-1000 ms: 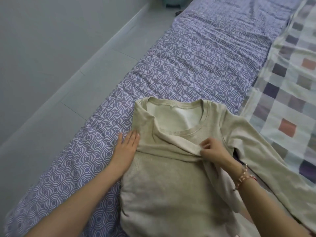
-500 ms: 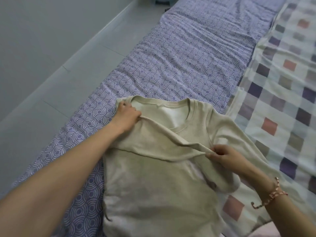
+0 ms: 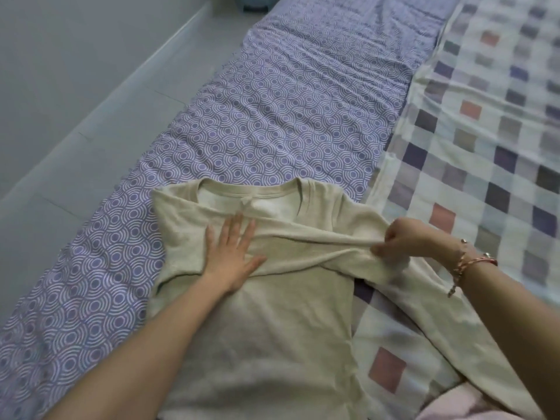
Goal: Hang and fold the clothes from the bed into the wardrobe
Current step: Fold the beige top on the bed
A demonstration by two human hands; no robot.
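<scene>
Right grip (image 3: 400,241): clenched in a pinch on the end of the folded sleeve (image 3: 303,241), right of centre; the cloth is drawn taut across the chest.
Left grip (image 3: 231,253): released, laid flat with fingers spread and pressed on the same sleeve just below the collar, centre of the frame.
Beige top (image 3: 272,344): found lying on the bed, lower centre, collar toward the top of the frame; partly on the patterned sheet (image 3: 272,116), partly on the checked blanket (image 3: 485,131).
Free sleeve (image 3: 454,328): left unfolded, trailing to the lower right over the blanket.
Step judged: sleeve fold in hand; body folds are judged outstanding, and no wardrobe is seen.
Risk, overpull: if the pinch is drawn further right, the shoulder fold under the flat palm may be dragged out of line.
Risk, slack: if the pinch is let go before smoothing, a ridge may be trapped in later folds.
Risk, bracelet (image 3: 463,265): its dangling end hangs close to the knit; a snag is possible.
Risk, base: the sheet-blanket edge lies under the top; creases may be pressed in.
</scene>
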